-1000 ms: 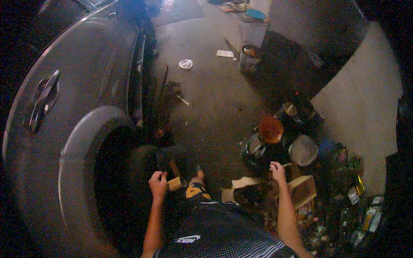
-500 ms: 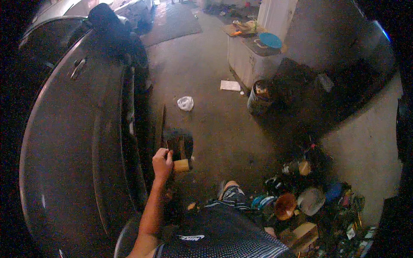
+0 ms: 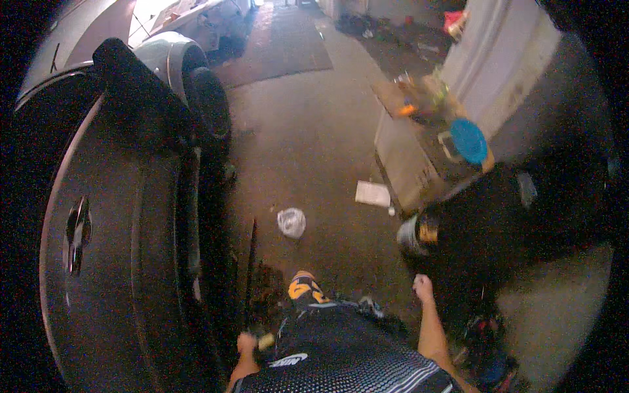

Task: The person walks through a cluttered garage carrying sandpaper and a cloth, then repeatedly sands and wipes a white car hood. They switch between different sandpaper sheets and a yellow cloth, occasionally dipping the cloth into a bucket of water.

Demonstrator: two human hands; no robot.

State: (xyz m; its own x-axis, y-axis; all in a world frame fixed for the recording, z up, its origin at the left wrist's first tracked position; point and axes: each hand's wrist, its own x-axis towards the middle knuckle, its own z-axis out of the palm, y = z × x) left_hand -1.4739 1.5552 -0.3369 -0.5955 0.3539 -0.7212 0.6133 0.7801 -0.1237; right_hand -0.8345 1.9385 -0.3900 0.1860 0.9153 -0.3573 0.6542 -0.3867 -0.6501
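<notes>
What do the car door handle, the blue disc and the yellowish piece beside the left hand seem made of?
Door handle: chromed metal or plastic, judging by its bright glints. Blue disc: probably matte plastic, from its even colour. Yellowish piece: perhaps wood or cardboard; dull tan, too blurred to settle.

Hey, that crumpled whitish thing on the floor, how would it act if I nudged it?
The crumpled whitish thing is probably light and floppy, since it looks like thin, wrinkled film. Its uneven outline suggests sliding along the floor rather than rolling cleanly.
</notes>
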